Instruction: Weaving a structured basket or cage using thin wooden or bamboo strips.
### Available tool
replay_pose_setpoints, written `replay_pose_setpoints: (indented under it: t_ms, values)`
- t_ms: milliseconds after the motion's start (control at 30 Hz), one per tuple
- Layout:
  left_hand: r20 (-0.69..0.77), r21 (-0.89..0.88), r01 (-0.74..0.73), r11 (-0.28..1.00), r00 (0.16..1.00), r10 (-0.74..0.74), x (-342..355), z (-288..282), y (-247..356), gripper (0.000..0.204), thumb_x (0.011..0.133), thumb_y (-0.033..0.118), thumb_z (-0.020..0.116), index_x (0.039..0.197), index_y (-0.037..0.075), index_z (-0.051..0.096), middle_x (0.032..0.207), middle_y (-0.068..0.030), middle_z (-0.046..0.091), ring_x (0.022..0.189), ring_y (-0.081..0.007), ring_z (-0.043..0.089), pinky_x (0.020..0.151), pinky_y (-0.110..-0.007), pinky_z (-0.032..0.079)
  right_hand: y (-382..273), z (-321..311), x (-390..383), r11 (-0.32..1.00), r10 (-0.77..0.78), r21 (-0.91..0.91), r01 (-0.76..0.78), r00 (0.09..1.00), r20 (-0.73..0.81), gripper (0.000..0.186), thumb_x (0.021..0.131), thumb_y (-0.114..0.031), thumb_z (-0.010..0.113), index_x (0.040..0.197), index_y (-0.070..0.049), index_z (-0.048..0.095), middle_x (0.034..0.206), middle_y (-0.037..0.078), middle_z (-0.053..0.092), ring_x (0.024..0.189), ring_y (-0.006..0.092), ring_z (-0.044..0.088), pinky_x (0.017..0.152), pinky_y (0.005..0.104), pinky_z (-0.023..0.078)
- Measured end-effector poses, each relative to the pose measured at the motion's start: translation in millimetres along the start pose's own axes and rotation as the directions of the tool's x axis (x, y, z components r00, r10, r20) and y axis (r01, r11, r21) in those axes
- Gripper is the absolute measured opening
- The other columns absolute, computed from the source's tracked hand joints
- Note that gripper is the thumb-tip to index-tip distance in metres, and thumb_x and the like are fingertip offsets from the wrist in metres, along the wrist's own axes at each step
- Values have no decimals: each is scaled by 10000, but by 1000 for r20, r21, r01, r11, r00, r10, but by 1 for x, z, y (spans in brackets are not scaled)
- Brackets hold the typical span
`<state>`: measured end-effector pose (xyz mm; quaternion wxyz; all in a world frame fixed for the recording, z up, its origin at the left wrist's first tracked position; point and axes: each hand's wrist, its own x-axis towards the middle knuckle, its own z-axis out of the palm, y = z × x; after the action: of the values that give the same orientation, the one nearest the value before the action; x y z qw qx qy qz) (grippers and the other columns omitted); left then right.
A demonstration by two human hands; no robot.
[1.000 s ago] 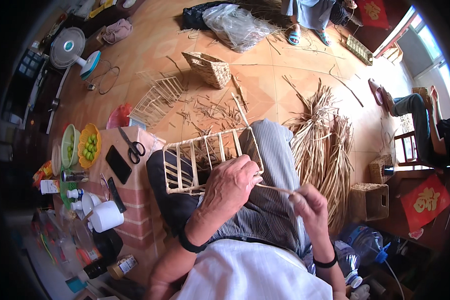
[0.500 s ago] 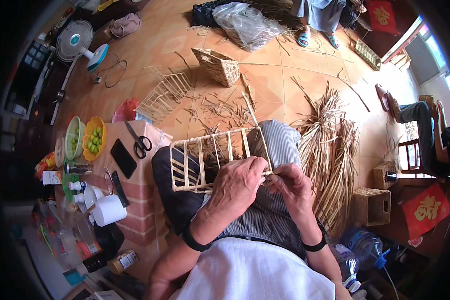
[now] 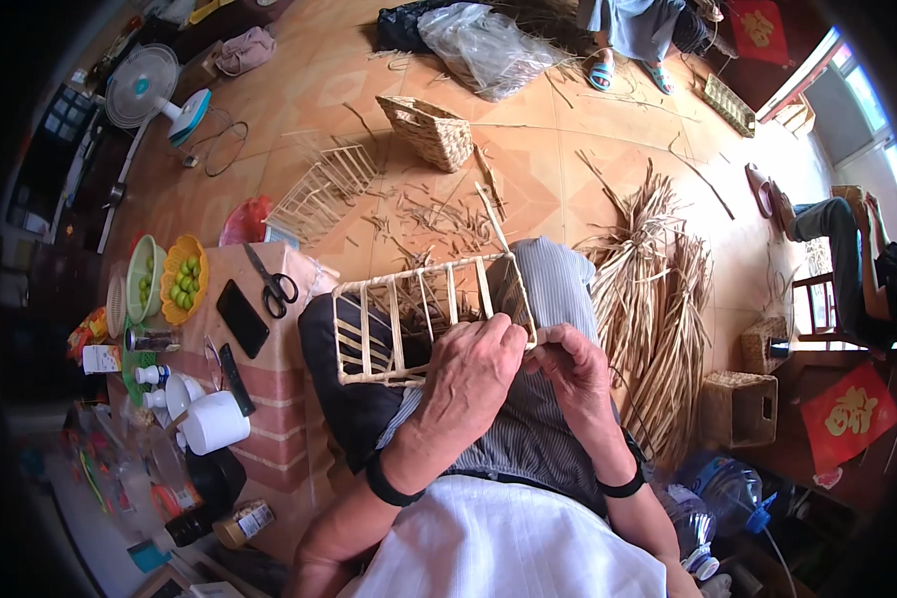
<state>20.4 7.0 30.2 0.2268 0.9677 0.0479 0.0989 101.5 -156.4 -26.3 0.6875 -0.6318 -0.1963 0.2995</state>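
A pale open basket frame (image 3: 396, 334) of thin bars rests across my lap, its rim partly wrapped with dry plant strip. My left hand (image 3: 473, 369) is closed around the frame's near bar, close to the right corner. At that corner the fingers of my right hand (image 3: 573, 369) are pinched together, touching the frame; what lies between them is too small to make out, perhaps a strip end. From the far right corner a loose strip (image 3: 493, 217) sticks up and away from me.
Left of me stands a cloth-covered table (image 3: 269, 399) with scissors (image 3: 272, 282), a phone (image 3: 242, 318) and a yellow fruit bowl (image 3: 184, 279). Dry stalks (image 3: 658, 289) lie on the floor at right. Ahead are a woven basket (image 3: 427, 132) and another frame (image 3: 324, 189). Other people sit nearby.
My right fingers have curled in slightly at the corner, and my left hand has shifted a little. The frame stays in nearly the same place on my lap.
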Motion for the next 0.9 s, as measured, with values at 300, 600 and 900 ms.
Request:
replay_pose_setpoints:
  t_ms: [300, 600, 900]
  values:
    - [67, -176, 7, 984, 998, 5, -1, -8, -1, 146, 894, 40, 705, 966, 16, 580, 927, -164, 596, 897, -387, 655, 779, -507, 516, -12, 5, -17, 984, -17, -180, -1, 995, -101, 149, 1023, -108, 759, 1042, 31, 708, 924, 10, 635, 714, 68, 564, 623, 244, 448]
    - [182, -42, -15, 999, 983, 23, 1, -13, 0, 212, 887, 58, 753, 992, 45, 569, 918, -142, 610, 843, -373, 679, 766, -505, 527, -8, 12, -14, 971, 239, 29, -237, 967, -86, 154, 1021, -168, 776, 996, -19, 749, 751, -49, 640, 625, 22, 518, 545, 222, 406]
    - [62, -116, -71, 991, 995, 79, 0, -9, -9, 296, 885, 174, 819, 987, 65, 564, 856, -122, 599, 774, -358, 678, 703, -471, 533, -87, -21, -6, 904, 87, 396, -160, 977, 196, 176, 965, -138, 687, 837, -35, 625, 810, 17, 589, 635, 91, 492, 589, 234, 375]
